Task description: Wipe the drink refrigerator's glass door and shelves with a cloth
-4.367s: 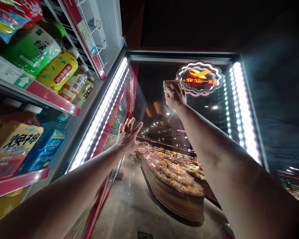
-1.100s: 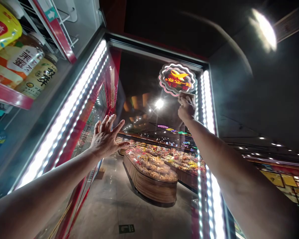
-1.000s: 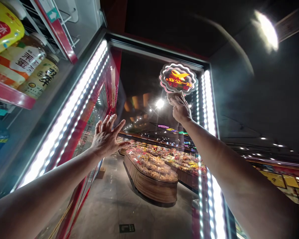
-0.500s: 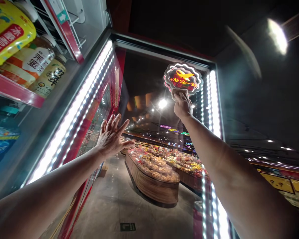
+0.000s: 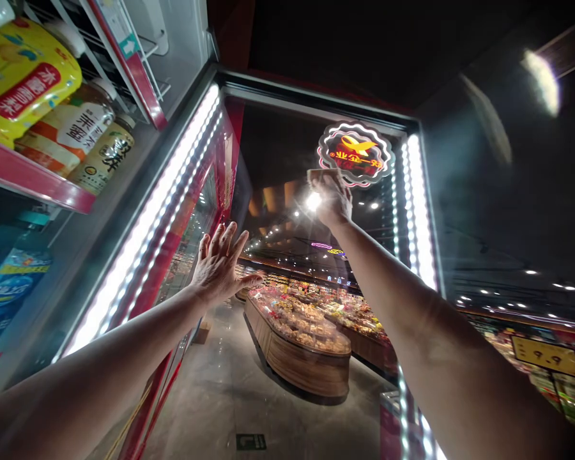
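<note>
In the head view, the glass door (image 5: 278, 140) of a drinks fridge fills the middle, framed by bright LED strips. My left hand (image 5: 222, 263) lies against the glass with its fingers spread, holding nothing. Higher up and to the right, my right hand (image 5: 335, 203) presses a folded brownish cloth (image 5: 320, 177) to the pane. The cloth is just below and left of a scalloped logo sticker (image 5: 357, 153). My fingers hide part of the cloth.
Left of the door, fridge shelves (image 5: 52, 176) hold a yellow-labelled bottle (image 5: 29, 76), other juice bottles and a blue-labelled bottle (image 5: 12, 287). Through the glass, a wood-sided display island (image 5: 299, 364) stands on the shop floor. A yellow price sign (image 5: 547, 356) is at far right.
My right hand has slid the cloth leftward over the glass, from the sticker's lower edge to its lower left. My left hand stays spread in about the same place.
</note>
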A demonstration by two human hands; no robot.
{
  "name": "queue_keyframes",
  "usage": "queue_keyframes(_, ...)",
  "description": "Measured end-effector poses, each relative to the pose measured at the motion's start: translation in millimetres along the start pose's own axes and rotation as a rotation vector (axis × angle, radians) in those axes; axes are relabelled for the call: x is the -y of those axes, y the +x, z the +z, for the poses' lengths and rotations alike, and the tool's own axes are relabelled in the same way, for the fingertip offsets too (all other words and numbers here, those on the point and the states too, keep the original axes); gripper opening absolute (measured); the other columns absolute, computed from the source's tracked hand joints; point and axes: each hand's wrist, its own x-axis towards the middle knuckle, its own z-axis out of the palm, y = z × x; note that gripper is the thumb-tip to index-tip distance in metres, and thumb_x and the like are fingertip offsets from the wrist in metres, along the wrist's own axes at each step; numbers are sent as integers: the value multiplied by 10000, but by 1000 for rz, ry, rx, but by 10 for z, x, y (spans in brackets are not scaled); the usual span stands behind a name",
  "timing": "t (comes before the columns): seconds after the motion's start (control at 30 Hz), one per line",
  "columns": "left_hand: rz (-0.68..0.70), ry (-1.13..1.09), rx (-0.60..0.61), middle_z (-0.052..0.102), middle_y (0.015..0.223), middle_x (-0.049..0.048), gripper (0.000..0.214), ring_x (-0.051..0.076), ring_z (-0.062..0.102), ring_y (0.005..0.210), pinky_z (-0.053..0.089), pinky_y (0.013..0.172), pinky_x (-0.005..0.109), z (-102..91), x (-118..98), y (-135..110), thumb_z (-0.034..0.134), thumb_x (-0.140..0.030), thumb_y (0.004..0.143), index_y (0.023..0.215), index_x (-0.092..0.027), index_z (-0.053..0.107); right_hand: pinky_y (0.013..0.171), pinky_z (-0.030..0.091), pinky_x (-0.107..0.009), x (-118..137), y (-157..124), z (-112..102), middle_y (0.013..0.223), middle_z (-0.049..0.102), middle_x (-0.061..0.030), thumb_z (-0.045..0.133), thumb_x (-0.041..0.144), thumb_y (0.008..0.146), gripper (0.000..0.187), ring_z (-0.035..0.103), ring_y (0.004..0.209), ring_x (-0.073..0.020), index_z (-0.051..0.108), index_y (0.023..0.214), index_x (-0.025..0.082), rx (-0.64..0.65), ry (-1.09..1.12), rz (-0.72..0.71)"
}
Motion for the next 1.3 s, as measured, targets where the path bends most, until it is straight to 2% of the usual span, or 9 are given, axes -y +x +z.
queue_keyframes(0.13, -1, -24, -2, 150, 1736, 132, 1023, 380, 56, 1611, 67, 1293, 617, -17, -8, 8, 598, -760, 825, 1641, -291, 197, 1263, 292, -556, 139, 11, 14, 1594, 514, 19, 453, 150, 969, 480, 358, 1540, -258, 678, 1360, 317, 38, 28, -89)
queue_keyframes(0.3, -18, -21, 25, 95, 1744, 137, 1005, 398, 25, 1611, 75, 1287, 647, -79, -67, 5, 604, -747, 833, 1642, -311, 197, 1266, 259, -581, 202, 175, 60, 1601, 504, 3, 480, 128, 933, 511, 329, 1550, -305, 679, 1368, 306, -60, 42, 123)
queue_keyframes(0.5, -19, -5, 46, 159, 1735, 113, 929, 397, 8, 1612, 72, 1286, 664, -127, -135, 10, 646, -690, 840, 1618, -328, 289, 1292, 227, -559, 454, 279, 149, 1628, 466, 21, 474, 136, 957, 512, 306, 1565, -262, 648, 1407, 309, 103, 70, -55)
queue_keyframes(0.67, -5, -34, 15, 228, 1718, 95, 880, 396, 62, 1611, 96, 1277, 684, -90, -117, 15, 669, -682, 827, 1582, -362, 348, 1272, 229, -620, 515, 314, 160, 1643, 443, -17, 501, 134, 939, 525, 273, 1573, -327, 640, 1422, 287, 23, 67, 160)
queue_keyframes(0.87, -5, -46, 27, 184, 1728, 122, 843, 418, 62, 1606, 99, 1272, 698, -99, -116, 19, 698, -664, 813, 1526, -302, 426, 1290, 225, -569, 644, 308, 199, 1635, 456, 20, 482, 136, 962, 502, 305, 1566, -252, 650, 1398, 319, 93, 75, -65)
queue_keyframes(1.03, -13, -65, 25, 159, 1730, 151, 812, 434, 50, 1602, 91, 1275, 701, -99, -118, 21, 713, -670, 796, 1440, -231, 485, 1273, 211, -613, 766, 377, 222, 1654, 424, -14, 463, 126, 950, 541, 266, 1581, -301, 625, 1440, 288, 35, 21, 184)
queue_keyframes(1.2, -21, -73, 6, 181, 1721, 167, 717, 437, 57, 1600, 110, 1272, 710, -93, -122, 18, 682, -660, 819, 1341, -191, 536, 1296, 213, -521, 907, 388, 316, 1610, 492, 23, 465, 162, 974, 491, 362, 1538, -218, 657, 1397, 323, 106, 64, -125)
queue_keyframes(1.23, -21, -76, 2, 194, 1718, 164, 695, 435, 60, 1601, 108, 1274, 710, -91, -123, 18, 683, -652, 821, 1325, -193, 545, 1295, 210, -528, 914, 401, 318, 1609, 494, 20, 464, 165, 976, 489, 360, 1540, -219, 654, 1400, 319, 108, 67, -122)
queue_keyframes(1.3, -25, -78, 3, 222, 1709, 168, 682, 436, 64, 1600, 101, 1277, 709, -86, -127, 18, 705, -640, 808, 1303, -193, 557, 1290, 195, -566, 929, 446, 309, 1627, 470, -1, 461, 160, 972, 502, 319, 1560, -251, 638, 1422, 294, 84, 60, 4)
